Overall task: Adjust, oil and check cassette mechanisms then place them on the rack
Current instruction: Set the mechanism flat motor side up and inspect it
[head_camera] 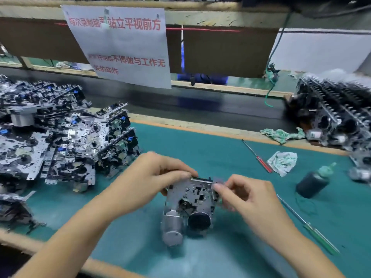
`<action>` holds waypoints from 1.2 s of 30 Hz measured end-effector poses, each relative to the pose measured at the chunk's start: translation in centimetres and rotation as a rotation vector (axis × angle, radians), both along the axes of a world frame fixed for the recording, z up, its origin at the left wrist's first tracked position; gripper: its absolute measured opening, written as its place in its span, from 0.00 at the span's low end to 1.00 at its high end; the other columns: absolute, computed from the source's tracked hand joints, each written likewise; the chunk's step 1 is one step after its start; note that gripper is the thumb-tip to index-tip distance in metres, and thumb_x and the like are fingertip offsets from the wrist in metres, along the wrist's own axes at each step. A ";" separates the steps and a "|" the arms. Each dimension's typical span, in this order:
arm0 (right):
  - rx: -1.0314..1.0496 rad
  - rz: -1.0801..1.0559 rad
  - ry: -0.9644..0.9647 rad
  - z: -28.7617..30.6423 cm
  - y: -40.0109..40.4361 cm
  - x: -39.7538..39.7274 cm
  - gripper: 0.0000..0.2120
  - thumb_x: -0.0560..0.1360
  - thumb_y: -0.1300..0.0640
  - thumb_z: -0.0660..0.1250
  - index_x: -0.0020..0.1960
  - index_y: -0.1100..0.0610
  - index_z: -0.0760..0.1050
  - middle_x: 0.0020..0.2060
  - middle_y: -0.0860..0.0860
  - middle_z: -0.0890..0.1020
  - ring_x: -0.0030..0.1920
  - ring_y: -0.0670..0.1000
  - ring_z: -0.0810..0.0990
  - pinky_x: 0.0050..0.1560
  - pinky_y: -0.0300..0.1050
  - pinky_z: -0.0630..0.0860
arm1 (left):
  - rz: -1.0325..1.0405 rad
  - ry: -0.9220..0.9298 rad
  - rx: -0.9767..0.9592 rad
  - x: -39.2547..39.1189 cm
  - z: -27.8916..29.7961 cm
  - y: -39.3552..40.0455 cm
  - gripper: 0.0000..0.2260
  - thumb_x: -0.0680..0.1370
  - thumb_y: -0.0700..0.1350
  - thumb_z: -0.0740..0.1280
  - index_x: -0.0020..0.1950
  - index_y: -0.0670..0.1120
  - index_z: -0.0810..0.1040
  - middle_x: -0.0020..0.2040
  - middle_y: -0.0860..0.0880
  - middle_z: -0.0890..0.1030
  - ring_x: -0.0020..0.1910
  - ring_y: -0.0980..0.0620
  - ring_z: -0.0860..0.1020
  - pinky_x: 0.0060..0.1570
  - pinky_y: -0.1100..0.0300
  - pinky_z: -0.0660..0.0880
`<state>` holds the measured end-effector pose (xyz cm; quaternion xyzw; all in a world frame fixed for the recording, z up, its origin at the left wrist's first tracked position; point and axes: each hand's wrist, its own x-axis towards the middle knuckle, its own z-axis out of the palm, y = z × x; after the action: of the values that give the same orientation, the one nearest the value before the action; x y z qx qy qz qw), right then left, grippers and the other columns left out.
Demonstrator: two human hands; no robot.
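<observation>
A metal cassette mechanism with a silver motor and a black flywheel stands upright over the green mat, at the centre. My left hand grips its upper left edge, fingers curled over the top. My right hand pinches its upper right corner with thumb and fingertips; that corner is blurred. A large heap of cassette mechanisms lies at the left. Rows of mechanisms stand on the rack at the far right.
A dark oil bottle with a green nozzle lies tilted at the right. A red-handled screwdriver and a crumpled rag lie behind it. A green-handled screwdriver lies near my right wrist. A paper sign hangs above the conveyor.
</observation>
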<state>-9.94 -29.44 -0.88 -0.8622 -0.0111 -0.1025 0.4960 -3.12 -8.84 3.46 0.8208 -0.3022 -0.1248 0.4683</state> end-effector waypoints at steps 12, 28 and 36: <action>0.173 -0.404 0.245 -3.9 -8.3 -6.5 0.22 0.75 0.50 0.65 0.26 0.59 0.76 0.22 0.55 0.79 0.21 0.48 0.74 0.22 0.35 0.70 | -0.089 0.390 -0.158 2.8 -3.6 -14.8 0.12 0.79 0.55 0.62 0.48 0.50 0.81 0.43 0.48 0.83 0.35 0.53 0.81 0.39 0.64 0.79; -0.008 -0.411 0.145 -6.4 -9.2 -8.1 0.22 0.70 0.39 0.60 0.27 0.53 0.77 0.20 0.49 0.76 0.18 0.46 0.72 0.28 0.31 0.68 | -0.281 -0.355 0.087 -1.1 -10.1 -10.5 0.37 0.64 0.56 0.73 0.70 0.64 0.62 0.66 0.64 0.64 0.65 0.62 0.67 0.63 0.69 0.64; -0.366 -0.561 0.056 -6.7 -8.7 -8.9 0.32 0.70 0.32 0.50 0.24 0.57 0.72 0.19 0.52 0.71 0.25 0.57 0.71 0.35 0.47 0.68 | -0.374 -0.272 0.045 -0.8 -9.8 -10.5 0.39 0.64 0.48 0.74 0.71 0.61 0.61 0.67 0.62 0.65 0.69 0.57 0.65 0.66 0.68 0.62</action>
<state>-18.83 -38.14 -7.59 -0.9090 0.2219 -0.2074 0.2855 -3.88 -19.33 -6.39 0.7699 -0.5065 -0.1045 0.3738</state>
